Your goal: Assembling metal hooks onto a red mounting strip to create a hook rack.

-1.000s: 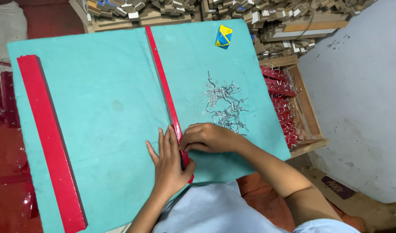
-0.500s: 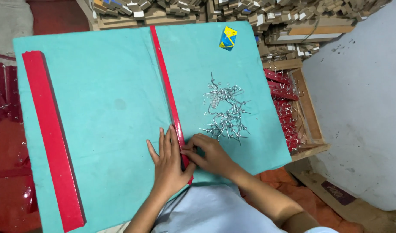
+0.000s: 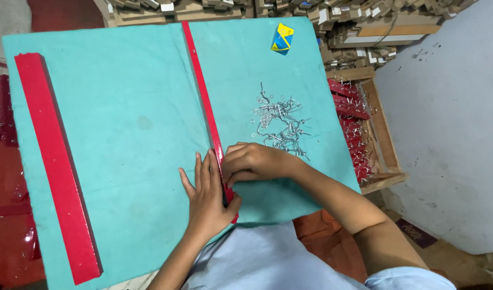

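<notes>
A thin red strip [image 3: 202, 91] runs down the middle of a teal cloth-covered board [image 3: 123, 129]. My left hand [image 3: 207, 196] lies flat on the board with its fingers pressed against the strip's near end. My right hand [image 3: 252, 162] sits curled on the other side of the strip, fingertips pinched at its edge; what they pinch is hidden. A heap of small silver metal hooks [image 3: 278, 122] lies just beyond my right hand. A wider red bar [image 3: 54, 161] rests along the board's left side.
A small yellow and blue packet [image 3: 282, 38] lies at the board's far right. A wooden crate [image 3: 364, 134] with red strips fitted with hooks stands right of the board. Stacked wooden pieces [image 3: 289, 11] fill the back. A grey wall [image 3: 450, 118] is at right.
My right hand drew back from the hook heap to the strip, then slid slightly along it. My left hand stayed flat against the strip. The camera view shifted a little.
</notes>
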